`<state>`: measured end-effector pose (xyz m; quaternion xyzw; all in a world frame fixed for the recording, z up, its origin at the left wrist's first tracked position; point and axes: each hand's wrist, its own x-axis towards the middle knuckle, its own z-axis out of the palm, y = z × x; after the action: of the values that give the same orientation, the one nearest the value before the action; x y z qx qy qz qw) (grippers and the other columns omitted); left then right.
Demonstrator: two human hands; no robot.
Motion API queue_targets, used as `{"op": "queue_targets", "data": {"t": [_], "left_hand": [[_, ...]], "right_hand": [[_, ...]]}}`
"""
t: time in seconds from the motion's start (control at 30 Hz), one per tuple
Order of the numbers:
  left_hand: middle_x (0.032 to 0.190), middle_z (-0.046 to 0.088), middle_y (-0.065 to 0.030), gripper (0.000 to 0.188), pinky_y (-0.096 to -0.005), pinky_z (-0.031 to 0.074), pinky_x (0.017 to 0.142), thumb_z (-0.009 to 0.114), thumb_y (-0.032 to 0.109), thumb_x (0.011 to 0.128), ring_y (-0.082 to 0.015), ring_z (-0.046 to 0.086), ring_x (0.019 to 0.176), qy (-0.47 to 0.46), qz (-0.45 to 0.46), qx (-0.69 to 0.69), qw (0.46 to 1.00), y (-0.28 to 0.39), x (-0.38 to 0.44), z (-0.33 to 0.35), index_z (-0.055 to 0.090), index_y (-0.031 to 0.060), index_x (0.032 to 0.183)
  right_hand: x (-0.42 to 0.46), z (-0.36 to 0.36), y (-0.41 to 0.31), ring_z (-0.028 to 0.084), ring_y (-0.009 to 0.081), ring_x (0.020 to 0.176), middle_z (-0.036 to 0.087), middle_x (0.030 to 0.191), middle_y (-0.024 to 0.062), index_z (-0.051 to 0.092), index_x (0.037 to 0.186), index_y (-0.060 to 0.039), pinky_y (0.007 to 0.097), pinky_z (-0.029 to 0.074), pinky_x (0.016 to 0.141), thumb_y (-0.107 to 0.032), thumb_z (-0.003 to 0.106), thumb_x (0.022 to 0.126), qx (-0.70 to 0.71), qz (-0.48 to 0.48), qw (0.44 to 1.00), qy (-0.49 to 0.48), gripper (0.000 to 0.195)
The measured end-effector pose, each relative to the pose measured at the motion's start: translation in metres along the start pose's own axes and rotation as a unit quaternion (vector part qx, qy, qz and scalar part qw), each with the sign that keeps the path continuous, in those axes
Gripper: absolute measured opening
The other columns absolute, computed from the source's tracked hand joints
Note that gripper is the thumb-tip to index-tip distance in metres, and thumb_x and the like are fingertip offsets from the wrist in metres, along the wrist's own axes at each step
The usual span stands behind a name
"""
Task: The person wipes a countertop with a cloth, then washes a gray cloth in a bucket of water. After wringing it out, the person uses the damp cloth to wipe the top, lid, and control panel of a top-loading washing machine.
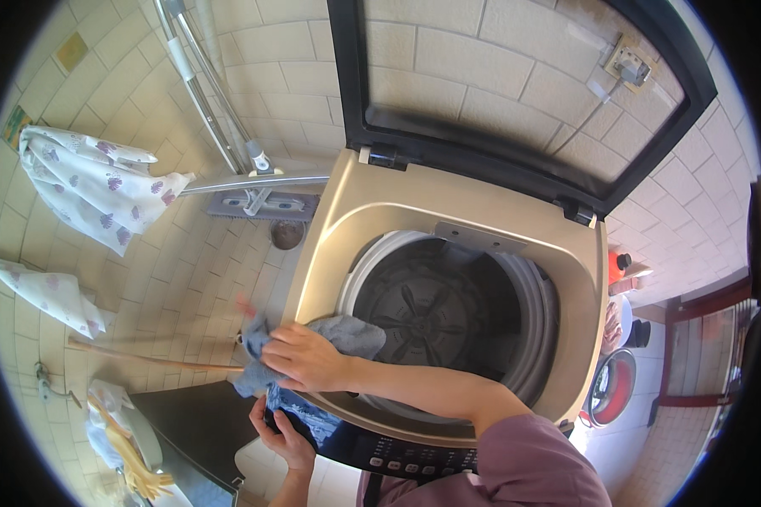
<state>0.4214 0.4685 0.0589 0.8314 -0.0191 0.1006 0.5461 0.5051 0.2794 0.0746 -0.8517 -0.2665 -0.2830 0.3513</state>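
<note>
A top-loading washing machine with a gold body stands before me, its glass lid raised. Inside, the grey drum shows its finned bottom. My right hand presses a bunched grey-blue cloth against the machine's front left rim. Part of the cloth hangs outside the rim, and another part reaches over the tub opening. Just below, my left hand grips the left corner of the glossy black control panel, which reflects blue. Some of its fingers are hidden behind that corner.
Left of the machine are a flat mop, a metal rail, patterned white cloths and a wooden stick. Yellow rubber gloves hang lower left. A red-lined basin stands at right. A plugged cord runs behind the lid.
</note>
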Motion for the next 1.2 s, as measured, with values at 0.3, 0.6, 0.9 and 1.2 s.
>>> {"op": "queue_targets", "data": {"t": [0.3,0.6,0.9,1.2], "left_hand": [[0.111,0.054,-0.0129,0.03,-0.0339,0.037,0.096,0.051,0.014,0.093,-0.022,0.05,0.104,0.008,0.001,-0.013,1.0,-0.002,-0.002,-0.005,0.051,-0.004,0.117],[0.113,0.055,-0.0124,0.029,-0.0332,0.036,0.098,0.052,0.016,0.094,-0.0212,0.05,0.105,0.016,0.007,-0.009,1.0,0.0,-0.001,0.0,0.051,-0.0037,0.116],[0.112,0.054,-0.0121,0.027,-0.0337,0.036,0.098,0.049,0.009,0.092,-0.0211,0.05,0.105,0.015,0.004,0.001,1.0,0.0,0.001,-0.002,0.051,-0.0035,0.116],[0.113,0.054,-0.0127,0.027,-0.0338,0.035,0.099,0.049,0.007,0.091,-0.0218,0.05,0.106,0.013,0.013,-0.008,1.0,0.0,-0.001,0.0,0.051,-0.0044,0.116]], "right_hand": [[0.107,-0.109,0.129,0.06,0.0308,0.103,0.066,0.102,0.0157,0.065,0.096,-0.0008,0.0463,0.044,0.095,-0.036,0.061,0.082,-0.346,0.252,0.897,-0.106,0.038],[0.07,-0.096,0.179,0.054,0.0281,0.114,0.066,0.105,0.0114,0.066,0.094,0.0003,0.04,0.043,0.098,-0.029,0.066,0.076,-0.306,0.231,0.922,-0.056,0.034],[0.11,-0.142,0.152,0.052,0.0275,0.099,0.059,0.104,0.0093,0.064,0.087,-0.0032,0.0407,0.044,0.087,-0.008,0.059,0.07,-0.446,-0.024,0.894,0.027,0.019],[0.079,-0.167,0.213,0.04,0.029,0.133,0.062,0.117,0.0124,0.063,0.114,0.0036,0.0406,0.026,0.115,-0.01,0.054,0.082,-0.577,0.012,0.789,-0.209,0.036]]}}
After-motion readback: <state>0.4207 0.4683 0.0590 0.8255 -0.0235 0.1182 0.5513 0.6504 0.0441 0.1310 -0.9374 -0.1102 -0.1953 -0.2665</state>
